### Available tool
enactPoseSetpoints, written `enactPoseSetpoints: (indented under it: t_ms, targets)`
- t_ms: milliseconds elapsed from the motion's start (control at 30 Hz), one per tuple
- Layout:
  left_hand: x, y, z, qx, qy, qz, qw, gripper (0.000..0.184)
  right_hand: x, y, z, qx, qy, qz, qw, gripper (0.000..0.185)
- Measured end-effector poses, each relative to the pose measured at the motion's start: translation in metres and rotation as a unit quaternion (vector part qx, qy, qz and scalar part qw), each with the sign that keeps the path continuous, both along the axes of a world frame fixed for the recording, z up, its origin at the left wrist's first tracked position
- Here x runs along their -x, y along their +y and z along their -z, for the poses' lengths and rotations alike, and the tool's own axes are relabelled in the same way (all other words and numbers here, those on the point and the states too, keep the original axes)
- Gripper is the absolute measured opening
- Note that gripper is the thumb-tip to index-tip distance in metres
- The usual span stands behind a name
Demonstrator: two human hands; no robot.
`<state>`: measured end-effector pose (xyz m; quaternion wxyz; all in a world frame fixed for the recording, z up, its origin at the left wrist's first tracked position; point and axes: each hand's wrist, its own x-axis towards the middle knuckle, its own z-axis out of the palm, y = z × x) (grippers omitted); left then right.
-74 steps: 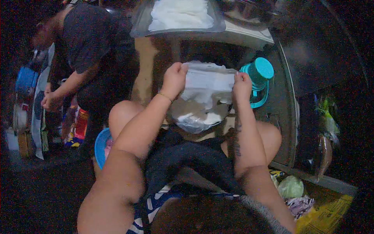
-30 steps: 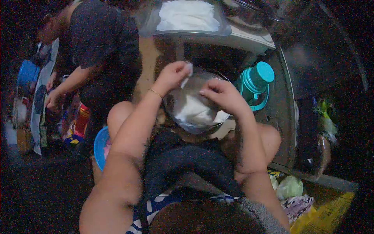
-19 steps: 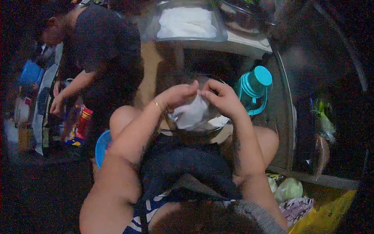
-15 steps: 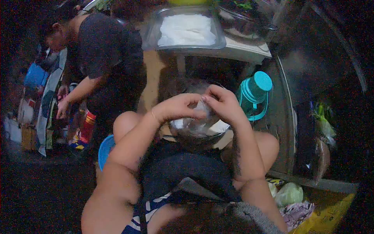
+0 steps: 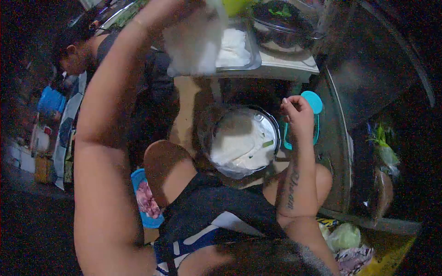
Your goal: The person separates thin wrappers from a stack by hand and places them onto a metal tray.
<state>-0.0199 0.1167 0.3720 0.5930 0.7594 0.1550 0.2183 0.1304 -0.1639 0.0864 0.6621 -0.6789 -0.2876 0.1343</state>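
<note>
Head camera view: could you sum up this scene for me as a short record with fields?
Left hand: raised at the top edge, holding a pale sheet, blurred
Right hand: loosely curled, seemingly empty, before a turquoise bucket
Round vessel: white material inside
Tray: white stack, partly hidden behind the pale sheet
Blue basin: pink pieces inside
Another person: leaning, at the left

The left hand [image 5: 185, 4] is cropped at top, the sheet [image 5: 193, 43] blurred.

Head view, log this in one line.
left hand: at blurred pale sheet | right hand: curled, nothing visible held | round container: white pieces inside
</note>
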Motion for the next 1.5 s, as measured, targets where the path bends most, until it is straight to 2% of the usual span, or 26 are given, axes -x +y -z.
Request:
enactPoseSetpoints:
  t_ms: [33,67,100,200,233,267,367,467,500,533,567,600,633,733,767,867,933,1100,1200,1233,1267,1300,1333,1400,1433,1500]
  targets:
    - [0.000,-0.011,-0.010,-0.303,0.017,-0.050,0.952,0.006,-0.001,0.003,0.001,-0.009,0.009,-0.011,1.000,0.012]
    - [-0.001,-0.022,-0.019,-0.575,0.032,-0.095,0.812,0.006,-0.001,0.006,0.002,-0.016,0.018,-0.022,0.999,0.012]
    - [-0.003,-0.030,-0.021,-0.791,0.045,-0.131,0.596,0.006,0.000,0.007,0.002,-0.021,0.028,-0.033,0.999,0.011]
    - [-0.011,-0.016,0.003,-0.824,0.048,-0.142,0.546,0.010,0.009,0.018,-0.013,0.022,0.005,-0.022,1.000,0.020]
    - [-0.015,-0.012,0.017,-0.794,0.231,-0.167,0.537,0.011,0.013,0.021,-0.021,0.055,-0.023,-0.014,0.998,0.021]
    - [-0.007,-0.013,0.022,-0.764,0.219,-0.087,0.601,0.016,0.015,0.025,-0.030,0.064,-0.037,-0.008,0.997,0.021]
    - [0.019,-0.020,0.043,-0.676,0.285,-0.011,0.680,0.034,0.020,0.045,-0.048,0.088,-0.053,-0.001,0.995,0.021]
    - [0.059,-0.021,0.051,-0.624,0.175,-0.077,0.758,0.044,0.039,0.069,-0.075,0.088,-0.063,0.003,0.994,0.022]
    - [0.071,-0.010,0.077,-0.628,0.115,-0.134,0.758,0.027,0.050,0.080,-0.081,0.085,-0.065,0.012,0.994,0.022]
    - [0.072,-0.034,0.092,-0.588,0.009,-0.128,0.798,0.024,0.043,0.072,-0.083,0.085,-0.068,0.017,0.994,0.022]
    - [0.061,-0.047,0.118,-0.505,0.044,-0.084,0.858,0.024,0.040,0.068,-0.083,0.081,-0.033,0.015,0.996,0.022]
    - [0.061,-0.059,0.138,-0.477,0.034,-0.057,0.876,0.027,0.044,0.070,-0.090,0.075,0.002,0.012,0.997,0.021]
    - [0.054,-0.069,0.169,-0.435,0.125,-0.013,0.892,0.028,0.042,0.068,-0.091,0.068,0.037,0.009,0.997,0.021]
    - [0.037,-0.083,0.300,-0.322,0.330,0.029,0.887,0.042,0.040,0.063,-0.079,0.010,0.117,-0.020,0.993,0.022]
    - [0.045,-0.094,0.352,-0.350,0.345,0.026,0.871,0.035,0.036,0.062,-0.071,0.014,0.104,-0.019,0.994,0.021]
    - [0.071,-0.141,0.352,-0.396,0.452,0.028,0.799,0.034,0.024,0.061,-0.060,0.046,0.071,-0.005,0.996,0.020]
    - [0.071,-0.138,0.354,-0.411,0.466,0.042,0.782,0.033,0.016,0.066,-0.050,0.063,0.064,0.009,0.996,0.019]
    - [0.066,-0.090,0.332,-0.188,0.331,-0.041,0.924,0.024,0.007,0.082,-0.004,0.125,-0.016,0.034,0.992,0.028]
    - [0.071,-0.094,0.251,-0.077,0.186,-0.058,0.978,0.025,0.023,0.086,0.013,0.186,0.017,0.040,0.982,0.044]
    - [0.071,-0.094,0.237,-0.004,0.144,-0.042,0.989,0.030,0.033,0.087,0.012,0.054,0.232,-0.071,0.969,0.052]
    - [0.075,-0.090,0.225,0.074,0.097,-0.026,0.992,0.035,0.044,0.088,0.010,-0.040,0.450,-0.129,0.883,0.062]
    - [0.081,-0.082,0.216,0.151,0.048,-0.010,0.987,0.040,0.049,0.090,0.007,-0.067,0.493,-0.167,0.851,0.059]
    - [0.089,-0.075,0.213,0.139,0.046,-0.021,0.989,0.043,0.056,0.093,0.001,-0.090,0.532,-0.206,0.817,0.056]
    - [0.109,-0.057,0.209,0.117,0.044,-0.042,0.991,0.050,0.082,0.105,-0.013,-0.146,0.527,-0.258,0.797,0.049]
    - [0.118,-0.049,0.205,0.082,0.097,-0.070,0.989,0.052,0.095,0.109,-0.022,-0.174,0.524,-0.282,0.784,0.045]
    - [0.127,-0.046,0.202,0.013,0.220,-0.120,0.968,0.056,0.110,0.102,-0.034,-0.113,0.424,-0.304,0.845,0.041]
